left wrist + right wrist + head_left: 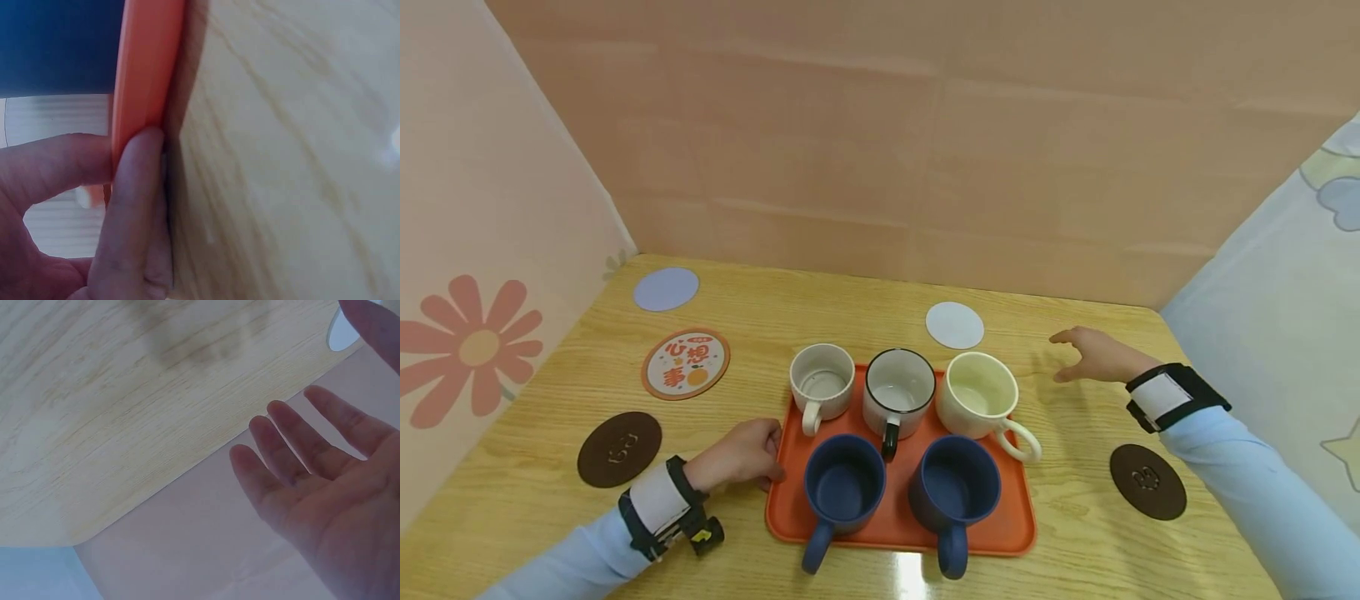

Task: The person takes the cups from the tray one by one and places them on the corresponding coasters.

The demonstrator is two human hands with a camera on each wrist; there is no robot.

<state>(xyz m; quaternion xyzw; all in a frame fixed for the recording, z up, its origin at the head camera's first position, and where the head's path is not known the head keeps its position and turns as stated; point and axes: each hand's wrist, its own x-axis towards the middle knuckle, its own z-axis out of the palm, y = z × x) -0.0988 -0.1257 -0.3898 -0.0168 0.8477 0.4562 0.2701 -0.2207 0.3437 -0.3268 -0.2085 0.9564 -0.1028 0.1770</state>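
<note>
My left hand point(739, 457) pinches the left rim of an orange-red tray point(898, 483), thumb and fingers on either side of the edge in the left wrist view. On the tray, the back row has a small white mug point(822, 375), a white mug with black rim and handle point(899, 387) and a cream mug point(981, 392). Two navy mugs point(846, 479) stand in front, their handles reaching past the near edge. Away to the right, my right hand point(1101, 354) hovers over the table with fingers spread and relaxed, holding nothing.
Left of the tray lie a lavender coaster point(666, 289), an orange-rimmed printed coaster point(685, 364) and a dark brown coaster point(620, 450). A white coaster point(955, 325) lies behind the mugs, another dark brown one point(1147, 482) at right. Cloth-like walls point(880, 150) enclose the wooden table.
</note>
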